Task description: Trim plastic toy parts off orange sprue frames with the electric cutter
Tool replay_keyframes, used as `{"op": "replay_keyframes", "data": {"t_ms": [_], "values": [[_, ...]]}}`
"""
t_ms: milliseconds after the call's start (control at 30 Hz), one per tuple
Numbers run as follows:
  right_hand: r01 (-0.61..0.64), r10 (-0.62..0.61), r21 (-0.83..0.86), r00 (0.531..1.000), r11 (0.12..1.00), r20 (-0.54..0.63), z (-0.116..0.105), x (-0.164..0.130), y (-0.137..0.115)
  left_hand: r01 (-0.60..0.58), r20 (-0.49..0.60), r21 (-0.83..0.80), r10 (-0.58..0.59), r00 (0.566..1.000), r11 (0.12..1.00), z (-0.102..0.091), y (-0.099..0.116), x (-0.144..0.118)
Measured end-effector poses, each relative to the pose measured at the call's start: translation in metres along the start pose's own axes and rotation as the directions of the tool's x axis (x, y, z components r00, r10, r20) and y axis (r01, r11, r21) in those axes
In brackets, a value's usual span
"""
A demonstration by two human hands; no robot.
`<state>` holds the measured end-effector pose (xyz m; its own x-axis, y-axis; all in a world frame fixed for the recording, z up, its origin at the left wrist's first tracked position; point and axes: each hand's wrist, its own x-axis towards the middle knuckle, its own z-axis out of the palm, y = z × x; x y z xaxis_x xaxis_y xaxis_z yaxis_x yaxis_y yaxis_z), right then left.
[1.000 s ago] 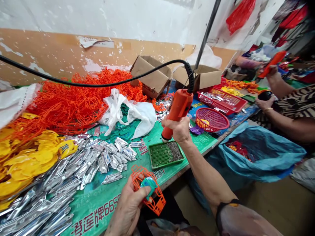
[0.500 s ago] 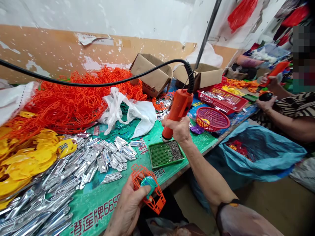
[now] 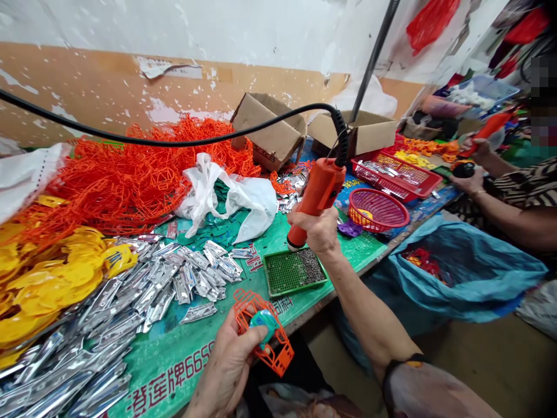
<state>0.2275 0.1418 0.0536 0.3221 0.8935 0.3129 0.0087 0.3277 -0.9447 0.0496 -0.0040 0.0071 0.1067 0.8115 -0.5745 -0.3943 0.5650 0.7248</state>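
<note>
My right hand [image 3: 316, 229] grips an orange electric screwdriver [image 3: 315, 199] with a black cord, its tip over the green screw tray [image 3: 285, 273] on the table. My left hand [image 3: 228, 366] holds an orange plastic frame [image 3: 278, 353] with a teal part [image 3: 263, 323] pressed on it by the thumb, at the table's near edge.
Silver foil pieces [image 3: 130, 302], yellow parts [image 3: 47, 284] and a heap of orange frames [image 3: 126, 174] cover the green table. A white bag [image 3: 243, 200], cardboard boxes [image 3: 270, 130], red baskets [image 3: 379, 209] and a blue sack [image 3: 461, 267] are nearby. A co-worker's hands [image 3: 472, 180] work at right.
Nearly nothing has moved; the view shifted slightly. The co-worker's hand with an orange tool at far right lowered a little.
</note>
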Motion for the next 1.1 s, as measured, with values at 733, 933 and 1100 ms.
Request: {"op": "replay_keyframes", "data": {"t_ms": [733, 933, 1100], "values": [[0.060, -0.060, 0.016, 0.998, 0.998, -0.019, -0.001, 0.002, 0.004, -0.059, -0.054, -0.076, 0.055, 0.997, 0.995, 0.000, -0.005, 0.005], [0.091, -0.093, 0.111, 0.996, 0.990, 0.016, -0.005, -0.008, -0.031, -0.072, -0.011, -0.087, 0.071, 0.997, 0.994, -0.002, -0.008, 0.005], [-0.010, -0.034, 0.287, 0.988, 0.958, 0.148, 0.000, -0.045, -0.068, -0.076, 0.018, -0.085, 0.078, 0.997, 0.993, -0.001, -0.009, 0.005]]}}
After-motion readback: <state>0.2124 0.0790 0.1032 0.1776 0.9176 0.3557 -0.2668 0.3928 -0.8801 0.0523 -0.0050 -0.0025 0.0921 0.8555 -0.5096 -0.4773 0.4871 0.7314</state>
